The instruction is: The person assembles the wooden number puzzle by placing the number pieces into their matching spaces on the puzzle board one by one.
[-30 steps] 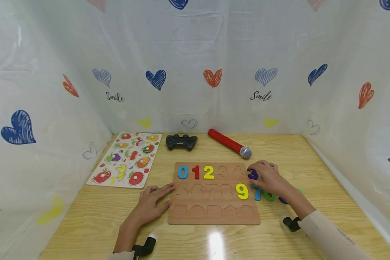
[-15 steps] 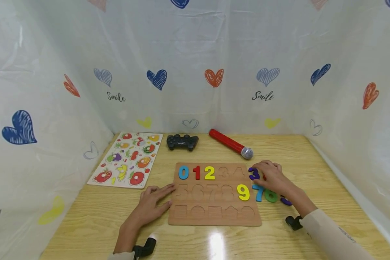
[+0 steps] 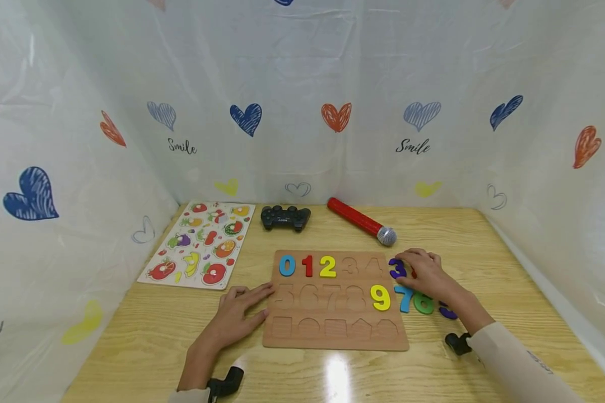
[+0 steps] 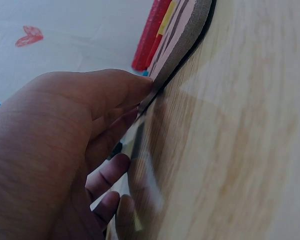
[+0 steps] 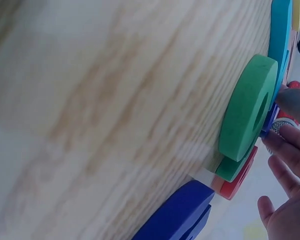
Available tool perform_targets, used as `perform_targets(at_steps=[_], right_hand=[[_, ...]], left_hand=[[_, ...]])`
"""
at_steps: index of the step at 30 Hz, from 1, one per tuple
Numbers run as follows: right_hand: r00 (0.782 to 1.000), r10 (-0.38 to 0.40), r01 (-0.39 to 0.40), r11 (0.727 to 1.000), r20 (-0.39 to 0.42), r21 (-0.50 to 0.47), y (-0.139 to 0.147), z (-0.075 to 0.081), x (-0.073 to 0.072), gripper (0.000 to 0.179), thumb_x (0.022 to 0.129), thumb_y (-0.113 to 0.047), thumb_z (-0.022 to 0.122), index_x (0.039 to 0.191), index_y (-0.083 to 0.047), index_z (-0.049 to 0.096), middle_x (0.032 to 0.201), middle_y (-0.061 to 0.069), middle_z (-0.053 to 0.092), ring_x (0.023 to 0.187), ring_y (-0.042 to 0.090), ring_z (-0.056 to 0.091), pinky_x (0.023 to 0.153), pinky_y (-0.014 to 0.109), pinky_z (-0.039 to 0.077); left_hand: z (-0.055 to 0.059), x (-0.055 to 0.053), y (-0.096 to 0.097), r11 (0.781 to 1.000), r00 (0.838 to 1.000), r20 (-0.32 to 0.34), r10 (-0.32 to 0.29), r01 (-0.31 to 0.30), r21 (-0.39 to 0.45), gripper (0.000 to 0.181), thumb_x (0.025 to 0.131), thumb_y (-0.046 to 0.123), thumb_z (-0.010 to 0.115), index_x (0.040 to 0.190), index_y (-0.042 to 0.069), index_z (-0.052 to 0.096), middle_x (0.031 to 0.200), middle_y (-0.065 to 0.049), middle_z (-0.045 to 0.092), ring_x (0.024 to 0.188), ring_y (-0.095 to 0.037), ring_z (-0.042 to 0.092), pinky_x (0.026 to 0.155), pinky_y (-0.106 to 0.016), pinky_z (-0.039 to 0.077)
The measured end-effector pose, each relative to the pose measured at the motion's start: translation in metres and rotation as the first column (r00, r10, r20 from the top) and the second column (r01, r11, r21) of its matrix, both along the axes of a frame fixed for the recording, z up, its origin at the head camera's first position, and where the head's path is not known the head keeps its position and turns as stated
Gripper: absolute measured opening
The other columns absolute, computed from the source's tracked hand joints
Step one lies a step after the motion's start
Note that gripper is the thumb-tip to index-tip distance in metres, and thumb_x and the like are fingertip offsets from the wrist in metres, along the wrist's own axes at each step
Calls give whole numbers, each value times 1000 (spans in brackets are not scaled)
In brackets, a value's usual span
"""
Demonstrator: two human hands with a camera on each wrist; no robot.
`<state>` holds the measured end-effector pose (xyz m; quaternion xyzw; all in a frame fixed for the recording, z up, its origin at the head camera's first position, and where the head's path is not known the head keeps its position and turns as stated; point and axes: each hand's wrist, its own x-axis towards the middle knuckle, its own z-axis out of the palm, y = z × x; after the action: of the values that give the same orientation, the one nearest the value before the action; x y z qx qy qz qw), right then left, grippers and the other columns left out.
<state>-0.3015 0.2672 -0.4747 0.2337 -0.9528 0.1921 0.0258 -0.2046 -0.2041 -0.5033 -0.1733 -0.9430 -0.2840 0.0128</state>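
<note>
My right hand [image 3: 429, 275] pinches a purple number 3 [image 3: 396, 268] between thumb and fingers, just off the board's right edge. In the right wrist view the purple 3 [image 5: 271, 119] shows as a sliver between the fingertips. With fingers stretched out, my left hand [image 3: 236, 316] touches the left edge of the wooden number board [image 3: 327, 338]. Seated in the board's top row are a blue 0 [image 3: 287, 266], a red 1 [image 3: 307, 266] and a yellow 2 [image 3: 327, 267]. A yellow 9 [image 3: 380, 298] sits at the middle row's right end.
Right of the board lie a blue 7 [image 3: 404, 299], a green number piece [image 3: 423, 303] and a purple piece [image 3: 448, 311]. A red piece [image 5: 238, 175] is partly hidden. Behind stand a fruit puzzle board [image 3: 196, 246], a black game controller [image 3: 285, 217] and a red microphone [image 3: 358, 218].
My right hand has drawn slightly right, uncovering more of the purple 3 and the blue 7. The left hand stays at the board's edge. The head view has shifted a little.
</note>
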Motion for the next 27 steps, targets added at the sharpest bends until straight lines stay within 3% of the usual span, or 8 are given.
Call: perform_targets(at_steps=[8,27], right_hand=[[1000,-12,12,1000,1,-20,0,4,1,54,85,-20,82,130,2,61,130,25,58,129,46,37,96,67,19],[998,44,-45,999,-46,-26,-14,15,4,53,82,-19,85,127,-1,64,127,21,60,126,43,39,95,68,18]], left_hand=[[2,0,1,1000,1000,-8,-8,8,-1,50,97,36,65,146,29,56,153,11,45,107,-16,37,87,-46,28],[1,1,0,1000,1000,-1,-6,6,8,50,96,35,66,145,29,56,153,11,45,108,-17,37,87,-46,28]])
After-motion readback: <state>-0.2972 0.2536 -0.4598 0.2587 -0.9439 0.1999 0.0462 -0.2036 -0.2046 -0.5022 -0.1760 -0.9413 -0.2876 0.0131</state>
